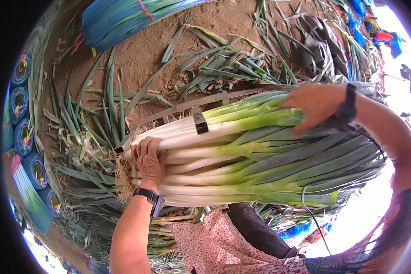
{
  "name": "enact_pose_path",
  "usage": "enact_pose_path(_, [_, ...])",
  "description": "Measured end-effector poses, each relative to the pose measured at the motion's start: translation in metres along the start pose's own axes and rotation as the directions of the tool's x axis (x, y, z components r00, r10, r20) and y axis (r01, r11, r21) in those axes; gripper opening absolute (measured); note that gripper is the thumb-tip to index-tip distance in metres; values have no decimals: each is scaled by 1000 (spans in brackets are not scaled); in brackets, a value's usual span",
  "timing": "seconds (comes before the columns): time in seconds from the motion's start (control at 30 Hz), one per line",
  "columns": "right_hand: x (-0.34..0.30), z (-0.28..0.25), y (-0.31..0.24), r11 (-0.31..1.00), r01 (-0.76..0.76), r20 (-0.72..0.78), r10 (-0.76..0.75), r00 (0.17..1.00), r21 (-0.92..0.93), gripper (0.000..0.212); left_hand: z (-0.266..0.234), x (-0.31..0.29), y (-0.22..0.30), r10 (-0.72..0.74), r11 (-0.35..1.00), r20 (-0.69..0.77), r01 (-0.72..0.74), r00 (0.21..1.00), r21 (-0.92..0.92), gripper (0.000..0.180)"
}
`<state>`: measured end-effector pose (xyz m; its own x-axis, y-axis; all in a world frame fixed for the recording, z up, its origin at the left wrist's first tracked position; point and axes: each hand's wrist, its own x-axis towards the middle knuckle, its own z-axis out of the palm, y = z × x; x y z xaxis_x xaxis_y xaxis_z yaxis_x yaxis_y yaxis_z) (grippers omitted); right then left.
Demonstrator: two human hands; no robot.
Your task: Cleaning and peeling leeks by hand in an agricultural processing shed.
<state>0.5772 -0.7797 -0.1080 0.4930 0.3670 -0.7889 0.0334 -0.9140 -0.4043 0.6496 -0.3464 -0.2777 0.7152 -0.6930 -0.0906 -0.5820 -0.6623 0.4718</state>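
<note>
Long axis of a broad layer of leeks, white-shanked and green-leaved [255, 157], relative to two bare hands. The layer lies beneath and between the hands, its axis running crosswise before the person, from the left hand [150, 160] at the root end toward the leafy end under and beyond the right hand [313, 102]. The left hand is the nearer: it rests on the white shanks just inward of the pale, stringy root tufts [123, 178], fingers bent and close together; whether it grips a stalk or merely presses cannot be told. The right hand, slightly blurred, is spread wide, palm down, over the green leaves along the layer's far edge; contact there is uncertain, and no stalk is seen enclosed in it. The hands thus stand well apart along the axis, the right also set farther from the body; any handling would seem to depend on this offset. Between them, at the far edge, a short black strip [200, 121] crosses the outer shanks, and a flat grey rail [178, 108] runs just beyond. Farther out from both hands, loose dark-green leaf trimmings [219, 68] lie on brown, bare earth [137, 55].
</note>
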Motion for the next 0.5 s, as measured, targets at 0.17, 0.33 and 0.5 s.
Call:
enact_pose_path(0.17, [32, 33, -13, 959, -90, -113, 124, 986, 269, 54, 1, 9, -5, 31, 999, -28, -30, 999, 31, 36])
enact_pose_path(0.33, [24, 43, -31, 982, -13, -203, 51, 978, 187, 50, -9, 13, -25, 105, 992, 92, -111, 990, 59, 34])
enact_pose_path(0.5, [29, 44, -23, 981, -38, -207, 77, 975, 190, 49, -13, 29, -22, 103, 995, 230, -104, 968, -5, 34])
